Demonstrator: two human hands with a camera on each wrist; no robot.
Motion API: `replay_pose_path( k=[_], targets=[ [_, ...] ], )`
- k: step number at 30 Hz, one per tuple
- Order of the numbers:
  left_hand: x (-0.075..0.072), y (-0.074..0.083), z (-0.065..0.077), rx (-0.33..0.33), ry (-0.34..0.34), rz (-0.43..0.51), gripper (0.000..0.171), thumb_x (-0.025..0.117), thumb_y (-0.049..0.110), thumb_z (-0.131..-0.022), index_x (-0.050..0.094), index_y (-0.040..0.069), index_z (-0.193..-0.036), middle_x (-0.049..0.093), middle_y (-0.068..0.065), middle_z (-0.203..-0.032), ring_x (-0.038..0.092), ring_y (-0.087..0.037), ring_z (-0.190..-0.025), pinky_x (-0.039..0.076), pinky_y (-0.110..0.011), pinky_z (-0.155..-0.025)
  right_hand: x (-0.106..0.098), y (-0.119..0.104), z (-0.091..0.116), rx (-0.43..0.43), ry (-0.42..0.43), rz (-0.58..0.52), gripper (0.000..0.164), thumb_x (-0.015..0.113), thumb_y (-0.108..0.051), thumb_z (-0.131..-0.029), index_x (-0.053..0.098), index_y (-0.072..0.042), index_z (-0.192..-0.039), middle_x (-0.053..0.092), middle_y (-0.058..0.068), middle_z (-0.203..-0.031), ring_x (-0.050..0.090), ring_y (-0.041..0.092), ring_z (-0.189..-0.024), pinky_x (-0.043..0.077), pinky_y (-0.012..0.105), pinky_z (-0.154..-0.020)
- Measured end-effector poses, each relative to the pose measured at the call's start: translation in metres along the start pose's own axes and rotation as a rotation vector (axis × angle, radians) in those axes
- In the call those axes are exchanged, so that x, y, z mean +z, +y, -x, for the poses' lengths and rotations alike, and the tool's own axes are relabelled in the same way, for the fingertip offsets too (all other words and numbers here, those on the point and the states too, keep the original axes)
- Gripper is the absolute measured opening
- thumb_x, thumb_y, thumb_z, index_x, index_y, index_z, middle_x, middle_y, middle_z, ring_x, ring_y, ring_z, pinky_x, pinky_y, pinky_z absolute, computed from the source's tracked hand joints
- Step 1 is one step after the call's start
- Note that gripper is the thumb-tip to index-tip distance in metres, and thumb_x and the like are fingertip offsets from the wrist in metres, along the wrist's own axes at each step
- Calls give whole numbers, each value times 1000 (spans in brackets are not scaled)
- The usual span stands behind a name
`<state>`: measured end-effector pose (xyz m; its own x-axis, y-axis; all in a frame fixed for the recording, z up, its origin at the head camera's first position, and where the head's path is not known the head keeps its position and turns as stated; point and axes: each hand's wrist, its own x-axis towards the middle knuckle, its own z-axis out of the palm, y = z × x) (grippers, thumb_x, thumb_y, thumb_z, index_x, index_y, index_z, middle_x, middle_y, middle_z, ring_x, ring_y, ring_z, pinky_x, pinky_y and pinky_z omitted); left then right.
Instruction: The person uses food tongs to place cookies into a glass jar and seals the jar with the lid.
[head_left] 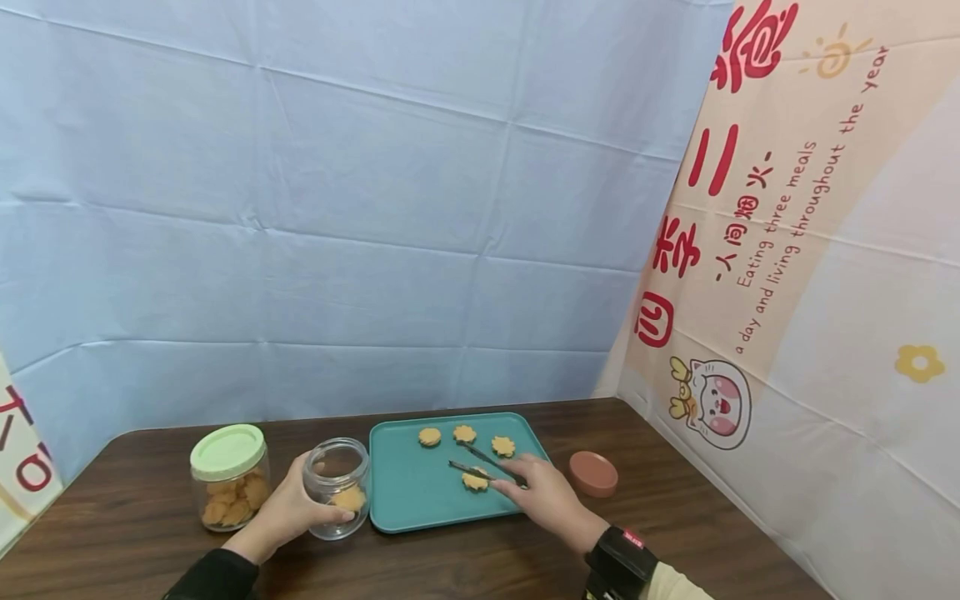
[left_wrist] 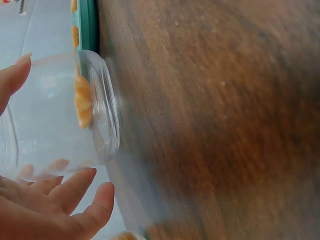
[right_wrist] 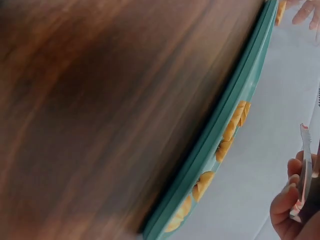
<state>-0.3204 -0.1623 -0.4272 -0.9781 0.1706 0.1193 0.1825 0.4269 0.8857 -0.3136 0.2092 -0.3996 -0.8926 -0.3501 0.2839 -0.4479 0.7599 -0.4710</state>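
My left hand grips an open clear jar from its left side, thumb across the front. Inside the jar, yellow scalloped cookie lies at the bottom; the left wrist view shows the jar on its near side, with the cookie against the base. Held in my right hand is a pair of tongs, their tips spread apart over the teal tray. Beneath the tips is one cookie; several others, such as the cookie, lie farther back on the tray.
A second jar, filled with brown cookies and topped by a light green lid, stands at the left. A round reddish-brown lid lies right of the tray. Printed cloth hangs behind and beside the dark wooden table.
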Motion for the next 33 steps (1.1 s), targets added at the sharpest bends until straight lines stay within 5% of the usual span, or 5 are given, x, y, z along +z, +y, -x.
replay_pose_path(
  k=[23, 27, 30, 33],
  targets=[
    [-1, 3, 0, -29, -10, 13, 103, 84, 12, -75, 11, -12, -144, 39, -38, -136, 49, -46, -119, 48, -50, -90, 2, 17, 7, 71, -12, 44, 40, 69, -30, -91, 68, 0, -117, 58, 27, -124, 52, 45, -118, 44, 59, -92],
    [-1, 3, 0, -31, -10, 9, 102, 84, 13, -75, 12, -13, -143, 39, -38, -136, 48, -47, -119, 48, -51, -91, 4, 20, 7, 66, -16, 74, 40, 70, -30, -90, 68, 1, -116, 63, 17, -108, 62, 27, -92, 51, 42, -74],
    [0, 2, -1, -31, -9, 7, 103, 84, 13, -75, 12, -13, -143, 39, -38, -136, 48, -47, -119, 47, -52, -91, 6, 21, 7, 66, -6, 115, 40, 71, -30, -89, 69, 1, -115, 61, 5, -95, 51, 12, -70, 42, 30, -60],
    [0, 2, -1, -26, -6, 5, 103, 85, 12, -75, 12, -13, -143, 39, -38, -135, 48, -47, -119, 46, -53, -92, 8, 21, 5, 73, 4, 143, 39, 72, -29, -89, 69, 0, -114, 60, 4, -93, 47, 9, -67, 40, 29, -58]
  ],
)
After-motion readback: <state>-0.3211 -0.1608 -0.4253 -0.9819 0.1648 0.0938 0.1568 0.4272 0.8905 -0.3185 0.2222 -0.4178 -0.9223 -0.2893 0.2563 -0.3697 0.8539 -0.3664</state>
